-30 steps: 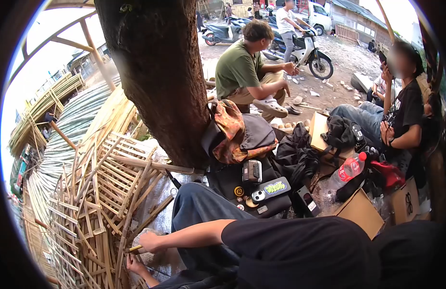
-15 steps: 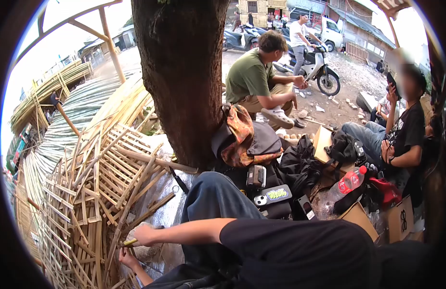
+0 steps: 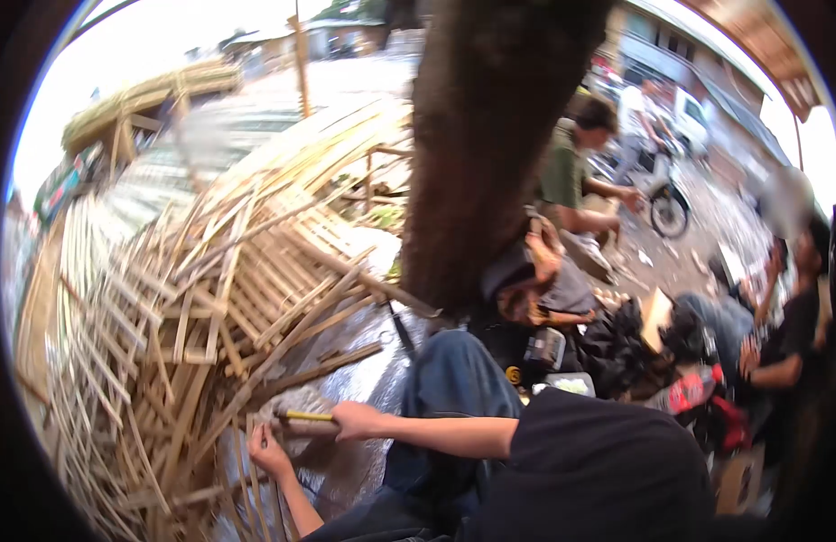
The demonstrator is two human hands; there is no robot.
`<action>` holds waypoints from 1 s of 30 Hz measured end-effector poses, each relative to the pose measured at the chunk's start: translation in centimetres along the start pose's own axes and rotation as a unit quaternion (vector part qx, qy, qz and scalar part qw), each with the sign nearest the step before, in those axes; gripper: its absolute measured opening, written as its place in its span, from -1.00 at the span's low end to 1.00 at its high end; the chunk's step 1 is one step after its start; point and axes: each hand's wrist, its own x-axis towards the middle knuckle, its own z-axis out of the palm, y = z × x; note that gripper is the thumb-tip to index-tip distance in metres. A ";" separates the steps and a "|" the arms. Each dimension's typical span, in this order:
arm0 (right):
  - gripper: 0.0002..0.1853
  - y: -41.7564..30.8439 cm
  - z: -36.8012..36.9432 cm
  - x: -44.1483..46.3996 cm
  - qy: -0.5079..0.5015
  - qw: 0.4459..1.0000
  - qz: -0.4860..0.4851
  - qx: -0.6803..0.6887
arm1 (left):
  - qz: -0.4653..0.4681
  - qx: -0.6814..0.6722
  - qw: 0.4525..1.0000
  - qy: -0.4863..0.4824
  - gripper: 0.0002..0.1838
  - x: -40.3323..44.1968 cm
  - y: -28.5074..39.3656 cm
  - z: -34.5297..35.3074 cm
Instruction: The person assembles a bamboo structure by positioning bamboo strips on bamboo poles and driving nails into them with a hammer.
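Bamboo slats (image 3: 255,294) heaped beside left hand (image 3: 272,454); tree trunk (image 3: 481,154) partly hides green-shirted person (image 3: 562,176). Right hand (image 3: 357,421) grips yellow-handled tool (image 3: 310,416), far end blurred. Left fingers curled, contents unclear.

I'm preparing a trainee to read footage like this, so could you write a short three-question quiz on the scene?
1. Which of the camera wearer's hands grips the yellow tool?
A. left
B. right
C. neither

2. True or false: in this view, the backpack is to the right of the tree trunk.

3. What colour are the camera wearer's jeans?

Key:
1. B, the right hand.
2. True.
3. Blue.
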 end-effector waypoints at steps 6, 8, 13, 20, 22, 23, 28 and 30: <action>-0.48 -0.3 -0.2 0.6 -0.037 0.997 0.069 -0.025 | -0.046 -0.028 0.999 0.004 -0.86 0.1 2.0 -0.7; -0.51 -1.2 0.0 0.4 -0.032 0.995 0.085 -0.032 | -0.058 -0.033 0.998 0.001 -0.88 0.3 2.3 -0.8; -0.69 -3.9 0.8 -0.1 0.035 0.985 0.125 -0.111 | -0.065 -0.053 0.996 -0.006 -0.88 0.4 2.4 -1.0; -0.80 -6.8 -0.1 0.9 0.003 0.973 0.171 -0.158 | -0.083 -0.066 0.994 -0.017 -0.86 0.8 2.7 -1.8; -0.82 -6.9 0.6 1.5 0.023 0.968 0.195 -0.158 | -0.100 -0.074 0.992 -0.036 -0.85 0.9 2.6 -1.8; -0.82 -7.2 0.9 2.0 0.018 0.969 0.194 -0.153 | -0.115 -0.060 0.991 -0.042 -0.84 0.9 2.1 -1.6; -0.75 -9.0 0.8 3.1 0.004 0.963 0.230 -0.137 | -0.026 -0.058 0.998 -0.005 -0.86 0.8 0.8 -1.0; -0.74 -9.9 -0.3 2.2 -0.003 0.968 0.215 -0.128 | -0.014 -0.043 0.998 0.031 -0.86 0.7 0.5 -0.5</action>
